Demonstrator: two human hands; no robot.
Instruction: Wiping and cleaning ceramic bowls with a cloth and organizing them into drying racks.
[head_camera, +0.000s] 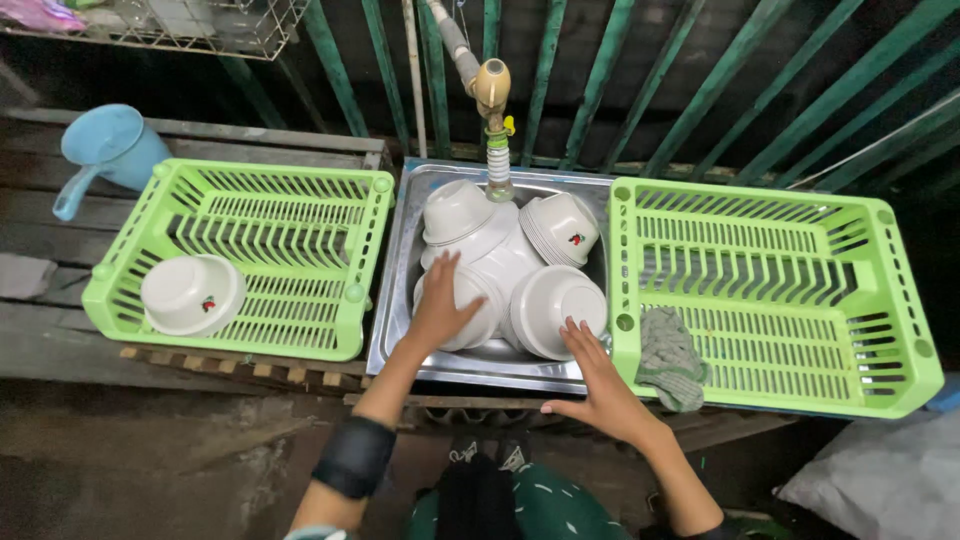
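Observation:
A steel sink (395, 290) holds several upturned white bowls (505, 265). My left hand (440, 305) lies flat, fingers spread, on the near-left bowl (482, 305). At the sink's front edge my right hand (600, 385) is open, its fingertips touching the near-right bowl (555, 300). Above the bowls hangs a tap (492, 95) with a ribbed hose end.
A green slatted basket (270, 215) on the left holds one white bowl (192, 293). Another green basket (790, 275) on the right has a grey-green cloth (668, 358) draped over its near edge. A blue jug (105, 150) stands far left. Green bars run behind.

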